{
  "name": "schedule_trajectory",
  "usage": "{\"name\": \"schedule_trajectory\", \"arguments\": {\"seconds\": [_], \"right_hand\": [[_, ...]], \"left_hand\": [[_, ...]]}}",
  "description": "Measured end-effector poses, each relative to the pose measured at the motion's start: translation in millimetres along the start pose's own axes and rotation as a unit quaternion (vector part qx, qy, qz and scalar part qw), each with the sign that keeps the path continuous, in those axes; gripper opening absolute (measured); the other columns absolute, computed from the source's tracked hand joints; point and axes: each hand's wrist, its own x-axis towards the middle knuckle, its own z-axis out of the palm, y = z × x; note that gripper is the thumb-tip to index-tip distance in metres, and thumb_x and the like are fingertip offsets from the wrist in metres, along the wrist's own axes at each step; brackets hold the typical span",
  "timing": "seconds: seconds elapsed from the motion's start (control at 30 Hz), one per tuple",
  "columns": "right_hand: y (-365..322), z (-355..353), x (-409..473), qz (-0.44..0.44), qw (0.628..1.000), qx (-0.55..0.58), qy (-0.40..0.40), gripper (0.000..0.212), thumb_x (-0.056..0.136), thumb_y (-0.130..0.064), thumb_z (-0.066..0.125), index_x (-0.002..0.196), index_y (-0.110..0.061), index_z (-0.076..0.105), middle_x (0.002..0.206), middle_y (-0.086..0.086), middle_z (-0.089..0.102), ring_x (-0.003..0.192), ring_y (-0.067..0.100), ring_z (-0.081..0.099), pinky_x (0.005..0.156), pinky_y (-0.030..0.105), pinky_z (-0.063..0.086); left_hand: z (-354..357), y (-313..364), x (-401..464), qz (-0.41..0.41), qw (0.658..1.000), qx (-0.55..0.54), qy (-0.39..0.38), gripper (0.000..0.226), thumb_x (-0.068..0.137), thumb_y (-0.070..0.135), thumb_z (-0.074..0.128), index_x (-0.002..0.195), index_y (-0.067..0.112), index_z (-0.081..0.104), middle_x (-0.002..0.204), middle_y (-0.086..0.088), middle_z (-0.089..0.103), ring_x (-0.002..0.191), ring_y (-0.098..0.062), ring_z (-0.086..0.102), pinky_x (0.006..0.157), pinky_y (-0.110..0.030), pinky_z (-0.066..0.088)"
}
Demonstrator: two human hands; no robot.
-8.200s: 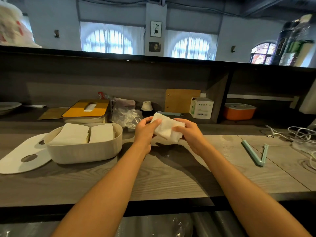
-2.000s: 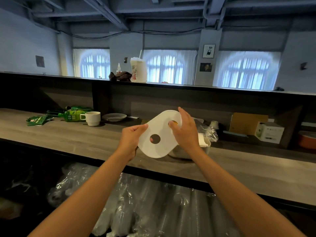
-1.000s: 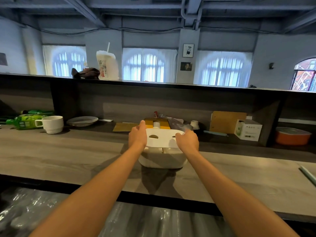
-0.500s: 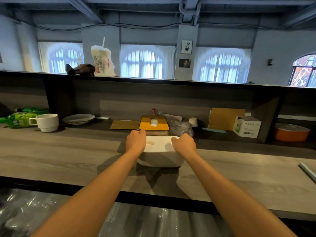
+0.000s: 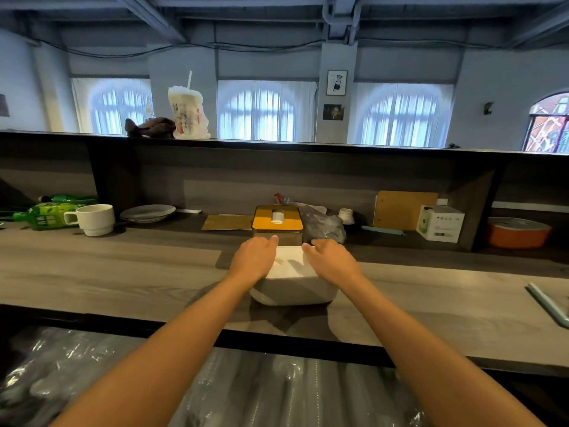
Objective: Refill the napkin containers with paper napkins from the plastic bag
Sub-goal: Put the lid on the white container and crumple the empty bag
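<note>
A white napkin container (image 5: 292, 292) stands on the wooden counter (image 5: 123, 272) straight ahead. Its white lid (image 5: 289, 260) lies on top. My left hand (image 5: 254, 257) rests palm down on the lid's left part and my right hand (image 5: 331, 260) on its right part, fingers stretched forward. The napkins inside are hidden. Just behind stands a second container with a yellow lid (image 5: 277, 221), a napkin poking from its slot. The crumpled clear plastic bag (image 5: 323, 223) lies to the right of that one.
At the back left are a white mug (image 5: 94, 218), a plate (image 5: 147, 212) and green bottles (image 5: 46, 214). To the right sit a white box (image 5: 440, 223), an orange bowl (image 5: 518, 232) and a teal clip (image 5: 548, 306). Wrapped plastic cups (image 5: 277, 389) lie below the counter edge.
I brought the white lid down from the air onto the container. My hands then slid from the lid's ends onto its top, closer together.
</note>
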Motion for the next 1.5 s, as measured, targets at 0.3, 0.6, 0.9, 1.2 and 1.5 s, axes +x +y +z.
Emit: {"name": "schedule_trajectory", "arguments": {"seconds": [0.3, 0.6, 0.9, 1.2, 1.5], "right_hand": [[6.5, -13.6, -2.3, -0.093, 0.992, -0.008, -0.082, 0.049, 0.103, -0.049, 0.027, 0.141, -0.027, 0.051, 0.148, 0.001, 0.047, 0.134, 0.026, 0.037, 0.107, 0.043, 0.031], [7.1, -14.2, 4.1, -0.107, 0.981, -0.065, -0.148, 0.052, 0.102, -0.057, 0.023, 0.148, -0.039, 0.036, 0.158, -0.006, 0.028, 0.146, 0.026, 0.017, 0.114, 0.053, 0.018], [7.5, -13.6, 3.1, -0.108, 0.972, -0.108, -0.180, 0.055, 0.102, -0.058, 0.016, 0.154, -0.041, 0.015, 0.164, -0.011, 0.007, 0.152, 0.019, 0.002, 0.118, 0.054, 0.005], [8.4, -8.7, 8.3, -0.107, 0.976, -0.116, -0.149, 0.055, 0.102, -0.057, 0.023, 0.153, -0.039, 0.021, 0.162, -0.007, 0.019, 0.149, 0.024, 0.015, 0.115, 0.054, 0.018], [20.7, 7.3, -4.7, 0.167, 0.884, 0.434, 0.042, 0.038, 0.100, -0.029, 0.050, 0.134, -0.013, 0.055, 0.137, 0.010, 0.054, 0.122, 0.028, 0.051, 0.107, 0.035, 0.040]], "left_hand": [[-2.6, -4.2, 4.3, 0.076, 0.993, 0.085, -0.036, 0.047, 0.109, 0.031, 0.024, 0.131, 0.005, 0.056, 0.135, -0.015, 0.058, 0.123, -0.028, 0.053, 0.100, -0.037, 0.041], [-3.3, 0.4, 4.0, 0.075, 0.987, 0.097, -0.099, 0.048, 0.110, 0.031, 0.018, 0.151, 0.014, 0.036, 0.156, -0.008, 0.038, 0.142, -0.024, 0.037, 0.114, -0.037, 0.030], [-3.0, -8.3, 15.8, 0.114, 0.953, 0.190, -0.204, 0.059, 0.107, 0.048, 0.017, 0.159, 0.022, 0.011, 0.166, 0.005, 0.008, 0.153, -0.015, 0.006, 0.124, -0.043, 0.009], [6.3, -13.5, 12.3, 0.117, 0.981, 0.138, -0.064, 0.043, 0.106, 0.038, 0.029, 0.129, 0.018, 0.060, 0.136, -0.007, 0.059, 0.115, -0.023, 0.057, 0.097, -0.038, 0.046], [20.1, -30.9, -20.1, -0.185, 0.840, -0.510, 0.001, 0.034, 0.104, 0.026, 0.041, 0.131, 0.017, 0.061, 0.124, -0.006, 0.065, 0.112, -0.022, 0.058, 0.091, -0.036, 0.049]]}}
